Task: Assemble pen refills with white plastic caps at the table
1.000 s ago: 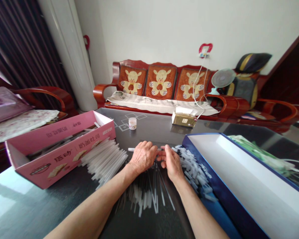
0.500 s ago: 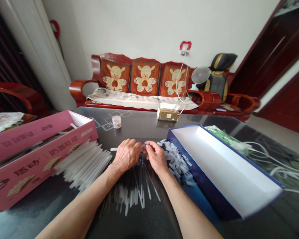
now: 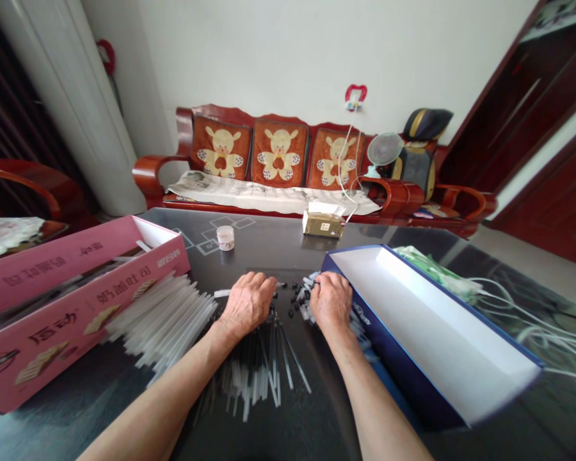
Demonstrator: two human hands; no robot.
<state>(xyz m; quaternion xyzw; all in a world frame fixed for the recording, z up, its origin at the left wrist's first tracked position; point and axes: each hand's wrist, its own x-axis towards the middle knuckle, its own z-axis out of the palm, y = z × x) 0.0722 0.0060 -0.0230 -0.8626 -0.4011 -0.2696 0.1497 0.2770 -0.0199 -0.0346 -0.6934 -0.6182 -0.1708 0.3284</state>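
Note:
My left hand (image 3: 250, 299) is closed around a thin translucent plastic tube (image 3: 222, 293), whose pale end sticks out on the left; a small tip shows past the fingers on the right. My right hand (image 3: 331, 301) is curled over a pile of small translucent caps (image 3: 307, 312) beside the blue box, its fingertips hidden among them. Small black pieces (image 3: 295, 296) are scattered between the hands. Below my left hand lie slim clear tubes with dark upper ends (image 3: 273, 365). A stack of frosted tubes (image 3: 168, 320) fans out to its left.
A pink carton (image 3: 91, 288) stands on the left of the dark table (image 3: 269, 250), and an open blue box with white inside (image 3: 427, 326) on the right. Farther back are a small jar (image 3: 225, 238) and a tissue box (image 3: 323, 223). White cables (image 3: 547, 333) lie at far right.
My right hand has moved away from my left hand, rightward onto the pile of caps. The left hand stays nearly in place with the tube. Black pieces between the hands now show.

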